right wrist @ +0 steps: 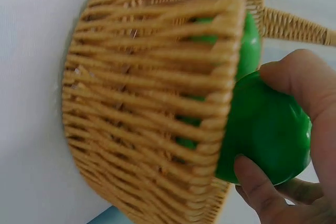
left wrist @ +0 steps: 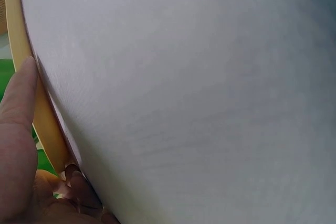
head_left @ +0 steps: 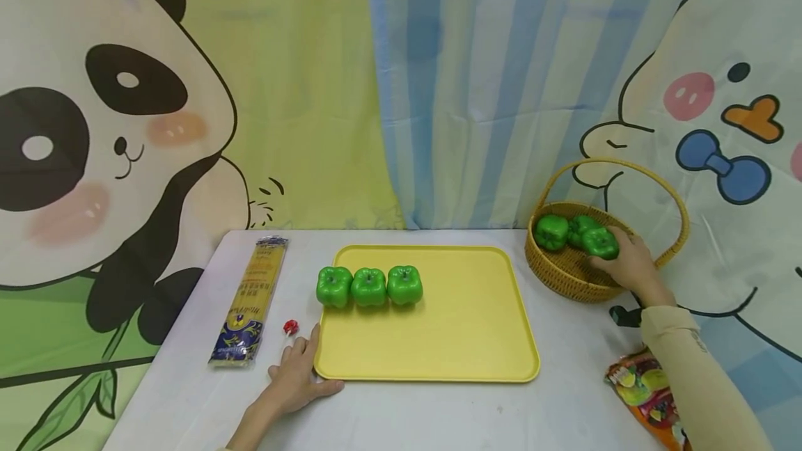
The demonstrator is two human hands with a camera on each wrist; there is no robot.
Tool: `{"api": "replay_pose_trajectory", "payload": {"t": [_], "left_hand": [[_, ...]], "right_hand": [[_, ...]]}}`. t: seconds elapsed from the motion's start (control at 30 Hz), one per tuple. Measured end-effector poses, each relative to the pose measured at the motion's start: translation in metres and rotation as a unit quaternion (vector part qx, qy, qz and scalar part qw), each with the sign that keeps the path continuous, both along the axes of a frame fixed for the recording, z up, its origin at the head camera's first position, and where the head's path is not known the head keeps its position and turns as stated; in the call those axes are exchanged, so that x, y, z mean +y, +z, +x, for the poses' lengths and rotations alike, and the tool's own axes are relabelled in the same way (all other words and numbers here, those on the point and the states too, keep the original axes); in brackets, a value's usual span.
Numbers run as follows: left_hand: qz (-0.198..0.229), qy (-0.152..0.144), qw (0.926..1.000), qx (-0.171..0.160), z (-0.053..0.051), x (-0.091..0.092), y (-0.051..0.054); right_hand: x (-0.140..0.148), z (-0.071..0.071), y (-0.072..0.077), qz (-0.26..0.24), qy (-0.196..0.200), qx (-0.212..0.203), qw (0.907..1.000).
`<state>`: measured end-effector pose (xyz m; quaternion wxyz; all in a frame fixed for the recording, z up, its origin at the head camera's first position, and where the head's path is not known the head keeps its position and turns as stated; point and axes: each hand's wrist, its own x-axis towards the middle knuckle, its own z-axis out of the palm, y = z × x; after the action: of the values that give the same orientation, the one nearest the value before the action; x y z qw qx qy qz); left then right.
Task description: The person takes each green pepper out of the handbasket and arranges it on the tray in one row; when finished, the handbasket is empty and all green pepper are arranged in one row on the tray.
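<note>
My right hand (head_left: 631, 266) reaches over the rim of a wicker basket (head_left: 567, 277) and grips a green bell pepper (head_left: 599, 243) between thumb and fingers. The right wrist view shows this bell pepper (right wrist: 268, 129) at the basket's edge. Two more green bell peppers (head_left: 552, 232) lie inside the basket. A yellow tray (head_left: 464, 326) lies on the table, with three green bell peppers (head_left: 370, 287) in a row near its upper left. At the tray's near left corner rests my left hand (head_left: 297, 378), its thumb along the front edge (left wrist: 50, 129) and its fingers at the left side.
Left of the tray lies a long packet of noodles (head_left: 249, 301), with a small red-topped item (head_left: 291, 327) beside it. A colourful packet (head_left: 648, 392) lies under my right forearm, near a small dark object (head_left: 624, 317). The basket's tall handle (head_left: 679, 200) arches above it.
</note>
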<state>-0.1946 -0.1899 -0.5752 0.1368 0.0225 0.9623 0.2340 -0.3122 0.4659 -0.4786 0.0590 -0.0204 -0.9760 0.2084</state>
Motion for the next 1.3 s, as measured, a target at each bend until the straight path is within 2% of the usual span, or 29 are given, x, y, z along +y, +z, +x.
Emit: {"api": "replay_pose_trajectory", "payload": {"t": [0.13,0.27,0.6,1.0,1.13,1.3], "left_hand": [[-0.001,0.004,1.0000,-0.006,-0.001,0.000,-0.002],[0.002,0.007,0.9999,-0.012,-0.002,0.000,-0.004],[-0.004,-0.002,1.0000,-0.009,-0.001,0.000,-0.002],[-0.002,-0.004,1.0000,0.003,0.001,0.000,0.002],[-0.004,-0.007,0.9999,0.009,0.001,0.000,-0.001],[-0.003,-0.006,0.9999,0.008,0.001,0.000,-0.002]], "right_hand": [[-0.011,0.003,0.007,0.012,0.018,0.033,0.9992],[-0.023,0.008,0.013,0.011,0.026,0.038,0.9989],[-0.044,0.020,0.009,-0.004,0.040,0.087,0.9954],[-0.069,0.030,0.016,-0.004,0.062,0.102,0.9928],[-0.080,0.030,0.014,-0.010,0.076,0.094,0.9926],[-0.095,0.029,0.006,-0.010,0.097,0.116,0.9885]]}}
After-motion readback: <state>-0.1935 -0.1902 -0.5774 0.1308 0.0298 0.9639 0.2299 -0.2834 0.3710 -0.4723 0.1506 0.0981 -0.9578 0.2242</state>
